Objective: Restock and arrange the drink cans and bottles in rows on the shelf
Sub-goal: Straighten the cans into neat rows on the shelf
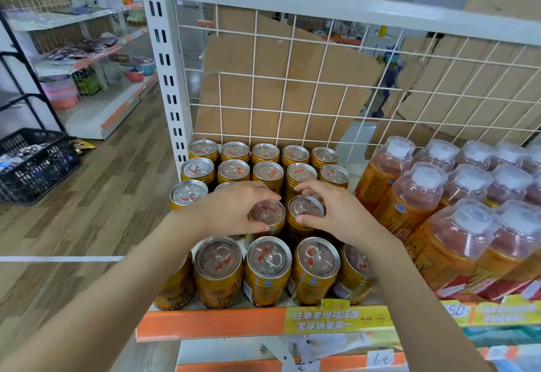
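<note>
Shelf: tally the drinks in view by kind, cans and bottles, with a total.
Gold cans: 19 showing; more may be hidden.
Orange bottles: 11, as far as the picture's right edge lets me tell.
Total: 30 in view.

head-worn, down over shelf (210, 323)

Two bare forearms, left hand (234, 209), right hand (336, 213), plain unadorned fingers

gold cans (218, 272): upright, rows, left on shelf (210, 323) | orange bottles (409, 205): upright, clear-capped, rows, right
</note>
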`<state>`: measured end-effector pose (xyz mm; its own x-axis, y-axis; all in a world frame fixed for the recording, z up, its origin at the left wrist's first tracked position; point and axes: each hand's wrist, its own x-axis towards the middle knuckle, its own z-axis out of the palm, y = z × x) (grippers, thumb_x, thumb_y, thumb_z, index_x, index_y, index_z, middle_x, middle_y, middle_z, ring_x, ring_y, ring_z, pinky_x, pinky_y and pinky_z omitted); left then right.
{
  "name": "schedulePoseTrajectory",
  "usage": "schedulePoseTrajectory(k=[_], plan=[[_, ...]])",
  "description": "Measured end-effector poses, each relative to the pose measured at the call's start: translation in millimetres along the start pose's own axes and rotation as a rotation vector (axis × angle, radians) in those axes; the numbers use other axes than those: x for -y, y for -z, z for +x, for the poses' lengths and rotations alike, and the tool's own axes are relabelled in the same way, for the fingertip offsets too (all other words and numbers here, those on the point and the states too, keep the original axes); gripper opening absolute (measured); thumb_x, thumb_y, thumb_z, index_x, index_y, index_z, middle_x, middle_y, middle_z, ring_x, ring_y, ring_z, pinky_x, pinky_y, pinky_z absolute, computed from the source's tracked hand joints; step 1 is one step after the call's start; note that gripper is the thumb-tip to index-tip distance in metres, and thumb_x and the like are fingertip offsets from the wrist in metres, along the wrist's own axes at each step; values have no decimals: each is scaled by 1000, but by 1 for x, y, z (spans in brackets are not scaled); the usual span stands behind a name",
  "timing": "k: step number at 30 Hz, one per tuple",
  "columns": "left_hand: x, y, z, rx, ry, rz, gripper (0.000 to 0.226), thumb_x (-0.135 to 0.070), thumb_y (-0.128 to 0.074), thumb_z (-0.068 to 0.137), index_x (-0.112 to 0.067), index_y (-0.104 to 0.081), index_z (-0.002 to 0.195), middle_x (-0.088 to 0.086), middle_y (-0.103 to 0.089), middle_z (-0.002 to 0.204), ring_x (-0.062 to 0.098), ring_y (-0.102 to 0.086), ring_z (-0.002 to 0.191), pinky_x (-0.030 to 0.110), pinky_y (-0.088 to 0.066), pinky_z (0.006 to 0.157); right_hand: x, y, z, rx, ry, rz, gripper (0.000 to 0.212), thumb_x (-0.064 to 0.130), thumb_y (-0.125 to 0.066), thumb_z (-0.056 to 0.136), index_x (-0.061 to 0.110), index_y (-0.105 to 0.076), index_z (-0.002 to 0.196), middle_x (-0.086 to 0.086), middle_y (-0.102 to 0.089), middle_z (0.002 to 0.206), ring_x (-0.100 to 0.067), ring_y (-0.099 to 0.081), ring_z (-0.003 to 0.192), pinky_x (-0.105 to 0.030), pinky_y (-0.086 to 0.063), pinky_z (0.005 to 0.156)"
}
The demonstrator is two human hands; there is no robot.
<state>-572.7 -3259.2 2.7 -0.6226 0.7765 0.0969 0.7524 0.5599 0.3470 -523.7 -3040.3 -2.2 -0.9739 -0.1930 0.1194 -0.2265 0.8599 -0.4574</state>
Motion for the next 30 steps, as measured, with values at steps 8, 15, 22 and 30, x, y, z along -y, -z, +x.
schedulePoseTrajectory(k=[8, 15, 22, 30], plan=[[6, 2, 23, 23, 70, -109, 61, -22, -70, 81, -24, -44, 137, -3, -47, 141, 11, -41, 126, 22, -30, 103, -12, 7, 20, 20, -23, -18, 54, 32, -72, 79, 31, -46, 127, 4, -56, 123, -13, -52, 110, -24, -36, 85], [13, -11, 29, -60, 77, -171, 59, -17, -72, 77, -24, -50, 131, -1, -45, 134, 13, -39, 122, 21, -28, 100, -27, 5, 20, -7, 13, 83, 54, 31, -73, 76, 32, -49, 124, 7, -49, 115, -10, -49, 111, -32, -43, 98], [18, -20, 29, -176, 121, -196, 63, -37, -79, 70, -28, -52, 126, -6, -48, 131, 11, -42, 121, 30, -35, 102, -36, -4, 17, -108, 9, 105, 57, 45, -76, 69, 34, -50, 119, 11, -50, 105, -4, -49, 96, -25, -42, 85], [22, -22, 27, -168, 62, -259, 68, -24, -77, 75, -36, -41, 131, -15, -49, 130, -1, -37, 120, 6, -25, 96, -41, -7, 14, -85, 51, 175, 52, 34, -73, 73, 41, -47, 117, 12, -53, 115, -2, -50, 107, -26, -43, 93]])
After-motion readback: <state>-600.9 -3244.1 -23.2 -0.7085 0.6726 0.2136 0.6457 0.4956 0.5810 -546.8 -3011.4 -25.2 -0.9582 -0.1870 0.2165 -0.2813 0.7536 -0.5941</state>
